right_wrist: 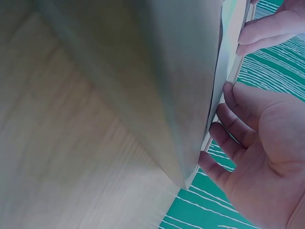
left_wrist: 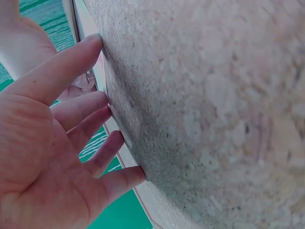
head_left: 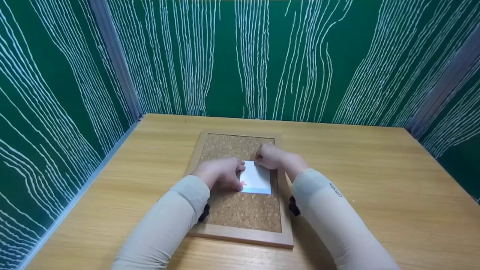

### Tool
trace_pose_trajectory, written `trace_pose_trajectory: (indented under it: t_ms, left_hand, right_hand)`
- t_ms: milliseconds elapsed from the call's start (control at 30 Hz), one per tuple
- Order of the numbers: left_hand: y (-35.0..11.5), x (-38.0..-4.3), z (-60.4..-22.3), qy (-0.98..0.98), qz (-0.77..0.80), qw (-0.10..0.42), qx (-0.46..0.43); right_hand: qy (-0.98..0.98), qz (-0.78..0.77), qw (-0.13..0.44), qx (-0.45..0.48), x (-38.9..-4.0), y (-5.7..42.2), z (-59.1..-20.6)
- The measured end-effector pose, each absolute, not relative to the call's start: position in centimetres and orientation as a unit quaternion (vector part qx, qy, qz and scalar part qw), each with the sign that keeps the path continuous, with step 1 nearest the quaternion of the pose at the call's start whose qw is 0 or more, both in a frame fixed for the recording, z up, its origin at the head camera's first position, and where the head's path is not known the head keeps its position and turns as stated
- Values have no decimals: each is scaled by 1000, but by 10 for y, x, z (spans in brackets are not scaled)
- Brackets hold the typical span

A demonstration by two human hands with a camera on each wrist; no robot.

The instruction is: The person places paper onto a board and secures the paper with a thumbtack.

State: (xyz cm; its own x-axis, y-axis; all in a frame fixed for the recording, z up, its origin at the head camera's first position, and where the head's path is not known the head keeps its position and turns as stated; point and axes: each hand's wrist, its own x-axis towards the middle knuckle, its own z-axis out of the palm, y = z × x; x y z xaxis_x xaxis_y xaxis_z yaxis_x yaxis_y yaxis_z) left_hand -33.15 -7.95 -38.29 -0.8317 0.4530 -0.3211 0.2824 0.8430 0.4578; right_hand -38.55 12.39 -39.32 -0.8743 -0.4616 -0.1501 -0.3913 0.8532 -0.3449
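Observation:
A white card (head_left: 257, 178) with a pale blue band and a small red mark lies on the framed cork board (head_left: 243, 213). My left hand (head_left: 224, 173) rests at the card's left side, thumb at its lower left corner and fingers higher up. In the left wrist view, the left fingers (left_wrist: 125, 183) are spread, their tips against the board. My right hand (head_left: 270, 156) is at the card's top edge with bent fingers. Its thumb and index fingertips (right_wrist: 229, 90) come together there in the right wrist view; I cannot tell what is between them.
The board's wooden frame (head_left: 240, 234) lies on a wood-grain table (head_left: 375, 180). Green walls (head_left: 221, 56) with white wavy lines stand behind the table and at both sides. A dark wrist device (head_left: 294, 206) sits under the right sleeve.

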Motion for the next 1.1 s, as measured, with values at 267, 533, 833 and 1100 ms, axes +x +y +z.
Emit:
trace_pose_trajectory:
  t_ms: [267, 533, 833, 1100]
  left_hand:
    - [-81, -330, -382, 937, 217, 218, 166]
    - [-79, -330, -382, 939, 206, 215, 172]
    - [-78, -331, -383, 944, 160, 195, 213]
    - [-79, -329, -381, 943, 174, 199, 203]
  right_hand:
    - [956, -169, 117, -209, -386, 123, -393]
    - [954, -175, 116, -214, -387, 124, -395]
    - [952, -179, 124, -214, -389, 125, -395]
    - [953, -179, 127, -208, -387, 124, -392]
